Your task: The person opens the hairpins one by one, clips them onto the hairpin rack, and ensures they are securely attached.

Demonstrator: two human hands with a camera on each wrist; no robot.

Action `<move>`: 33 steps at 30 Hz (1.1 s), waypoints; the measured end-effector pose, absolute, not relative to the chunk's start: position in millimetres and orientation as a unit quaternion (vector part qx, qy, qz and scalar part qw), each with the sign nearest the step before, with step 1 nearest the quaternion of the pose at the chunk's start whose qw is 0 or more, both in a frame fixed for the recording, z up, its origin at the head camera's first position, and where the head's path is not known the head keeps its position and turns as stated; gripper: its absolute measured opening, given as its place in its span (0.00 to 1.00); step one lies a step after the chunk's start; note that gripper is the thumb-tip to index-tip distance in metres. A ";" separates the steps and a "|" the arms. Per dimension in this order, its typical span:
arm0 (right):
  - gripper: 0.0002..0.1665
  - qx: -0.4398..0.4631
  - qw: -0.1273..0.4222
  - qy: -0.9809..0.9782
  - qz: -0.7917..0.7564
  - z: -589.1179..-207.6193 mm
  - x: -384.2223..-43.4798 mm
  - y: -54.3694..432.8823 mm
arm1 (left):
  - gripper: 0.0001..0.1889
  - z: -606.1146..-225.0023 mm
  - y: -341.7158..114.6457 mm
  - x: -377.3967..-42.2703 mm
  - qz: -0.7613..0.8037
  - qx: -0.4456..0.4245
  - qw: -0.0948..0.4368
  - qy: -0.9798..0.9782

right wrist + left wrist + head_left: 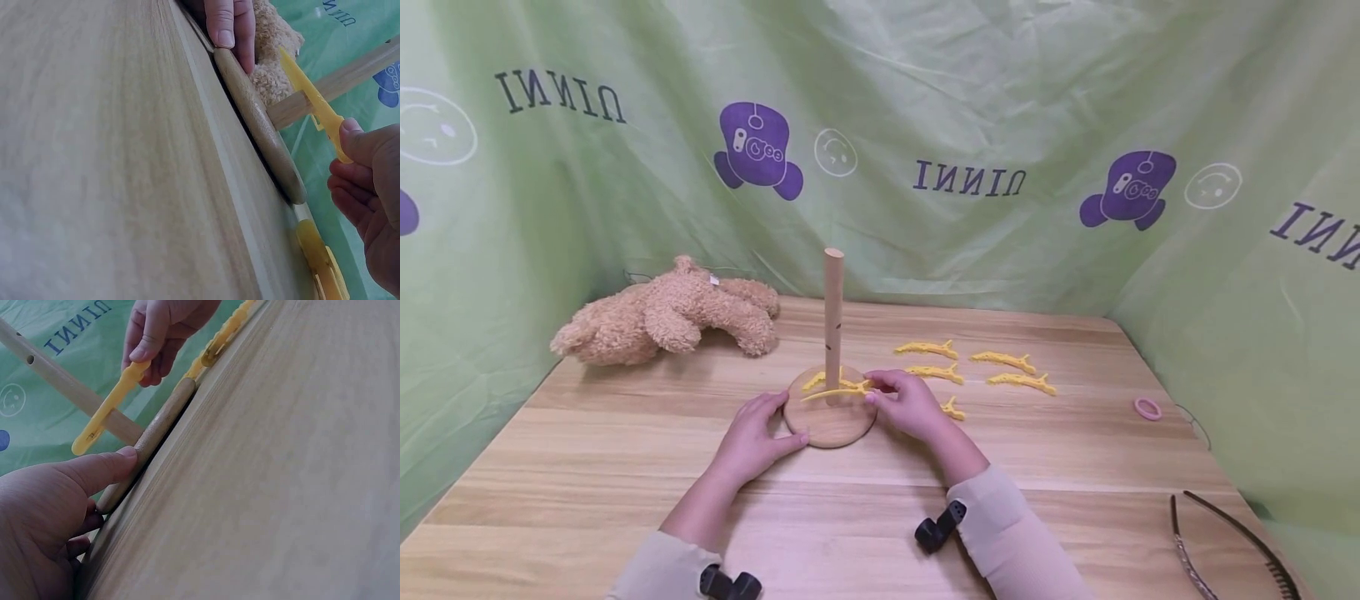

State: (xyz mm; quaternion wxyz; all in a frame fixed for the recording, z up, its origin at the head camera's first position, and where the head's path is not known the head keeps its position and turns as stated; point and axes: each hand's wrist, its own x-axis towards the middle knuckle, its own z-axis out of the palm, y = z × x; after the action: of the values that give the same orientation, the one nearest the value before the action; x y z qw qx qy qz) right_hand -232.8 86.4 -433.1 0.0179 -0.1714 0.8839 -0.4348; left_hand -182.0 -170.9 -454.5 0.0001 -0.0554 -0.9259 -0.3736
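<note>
A wooden stand with a round base [835,429] and an upright post [833,317] is on the table. My left hand [752,437] grips the base's left edge, its thumb [109,467] on the rim. My right hand [910,404] pinches the end of a yellow alligator hair clip [112,407] low beside the post. In the head view the clip looks spread, one arm crossing before the post and a wavy arm showing behind it. The right wrist view also has this clip [312,94] overlapping the post above the base.
Several yellow hair clips [1003,361] lie right of the stand, one [953,408] partly behind my right forearm. A plush bear [677,312] lies at the back left. A pink ring [1147,408] and a dark headband [1243,533] are on the right. Green cloth [880,233] encloses the table.
</note>
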 end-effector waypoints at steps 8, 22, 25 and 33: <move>0.33 -0.175 0.042 0.871 -0.458 -427.4 -229.0 92.1 | 0.43 -454.2 -170.5 -182.2 -0.372 -0.055 0.001 -0.927; 0.37 -0.108 0.006 0.880 -0.462 -429.0 -232.3 149.0 | 0.42 -453.9 -170.8 -182.5 -0.371 -0.061 0.008 -0.926; 0.38 -0.087 -0.004 0.883 -0.461 -431.6 -234.7 169.0 | 0.43 -454.4 -170.9 -182.5 -0.371 -0.060 0.008 -0.927; 0.39 -0.020 -0.043 0.893 -0.447 -433.8 -239.3 219.9 | 0.43 -457.1 -171.1 -182.4 -0.373 -0.059 0.005 -0.926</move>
State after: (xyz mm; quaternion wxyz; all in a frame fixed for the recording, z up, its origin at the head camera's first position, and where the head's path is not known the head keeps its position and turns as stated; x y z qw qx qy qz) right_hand -239.3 219.9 -433.8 -0.0434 -0.0203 0.8930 -0.4475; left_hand -182.4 -171.1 -457.1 0.0054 -0.0591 -0.9261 -0.3726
